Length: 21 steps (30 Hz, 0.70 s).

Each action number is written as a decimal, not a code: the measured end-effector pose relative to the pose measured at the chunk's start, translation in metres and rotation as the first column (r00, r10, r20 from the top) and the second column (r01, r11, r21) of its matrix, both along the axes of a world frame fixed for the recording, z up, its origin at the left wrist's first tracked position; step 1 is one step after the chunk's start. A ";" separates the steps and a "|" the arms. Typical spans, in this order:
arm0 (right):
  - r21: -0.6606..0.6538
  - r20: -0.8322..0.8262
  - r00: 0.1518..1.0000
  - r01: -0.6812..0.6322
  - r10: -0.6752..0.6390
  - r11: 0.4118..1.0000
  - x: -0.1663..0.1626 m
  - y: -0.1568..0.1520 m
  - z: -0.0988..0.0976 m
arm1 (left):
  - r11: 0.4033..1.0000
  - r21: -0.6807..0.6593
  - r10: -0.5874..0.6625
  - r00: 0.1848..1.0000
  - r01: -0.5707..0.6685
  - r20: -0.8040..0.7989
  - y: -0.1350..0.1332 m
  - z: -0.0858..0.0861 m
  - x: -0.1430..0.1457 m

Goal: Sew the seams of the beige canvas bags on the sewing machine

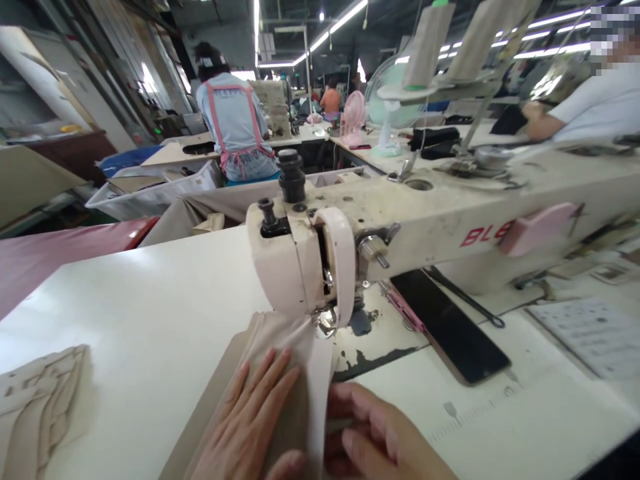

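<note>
A beige fabric piece (290, 407) lies on the white table, its far end under the presser-foot area of a cream sewing machine (305, 260). My left hand (255, 413) rests flat on top of the fabric, fingers stretched toward the machine. At the fabric's right edge, my right hand (375, 433) is curled, with its fingertips meeting the edge and partly hidden by it. The needle is hard to make out behind the pale curved guard (345, 267).
A stack of beige fabric pieces (40, 407) lies at left. Right of the machine head are a phone (450, 327), pink-handled snips (405, 310) and a written sheet (590, 333). Thread cones (430, 47) stand above. One person (233, 120) sits ahead, another (595, 100) at right.
</note>
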State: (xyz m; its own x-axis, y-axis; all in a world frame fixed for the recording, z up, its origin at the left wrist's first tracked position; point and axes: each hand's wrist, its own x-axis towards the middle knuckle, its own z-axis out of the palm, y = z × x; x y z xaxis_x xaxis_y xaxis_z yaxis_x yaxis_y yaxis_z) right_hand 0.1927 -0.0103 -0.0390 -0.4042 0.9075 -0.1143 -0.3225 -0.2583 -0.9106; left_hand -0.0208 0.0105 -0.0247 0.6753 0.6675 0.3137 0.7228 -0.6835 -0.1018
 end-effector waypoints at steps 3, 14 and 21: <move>-0.042 0.077 0.996 0.052 -0.049 0.998 0.000 0.013 0.011 | 0.977 -0.184 0.154 0.954 -0.108 0.259 -0.002 0.002 0.018; -0.146 0.149 0.987 0.087 -0.065 0.985 0.009 0.052 0.020 | 0.862 -0.450 0.440 0.783 -0.233 0.439 0.004 0.003 0.062; -0.100 0.240 0.965 0.129 -0.102 0.987 0.002 0.060 0.020 | 0.941 -0.339 0.227 0.740 0.001 0.633 0.003 -0.016 0.071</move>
State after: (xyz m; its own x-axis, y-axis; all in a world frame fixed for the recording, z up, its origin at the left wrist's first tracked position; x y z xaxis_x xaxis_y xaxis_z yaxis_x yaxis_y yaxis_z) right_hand 0.1945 0.0493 -0.0194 -0.2468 0.9222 -0.2977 -0.1384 -0.3376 -0.9311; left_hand 0.0502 0.0131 -0.0406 0.2901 0.8601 0.4197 0.6027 -0.5048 0.6180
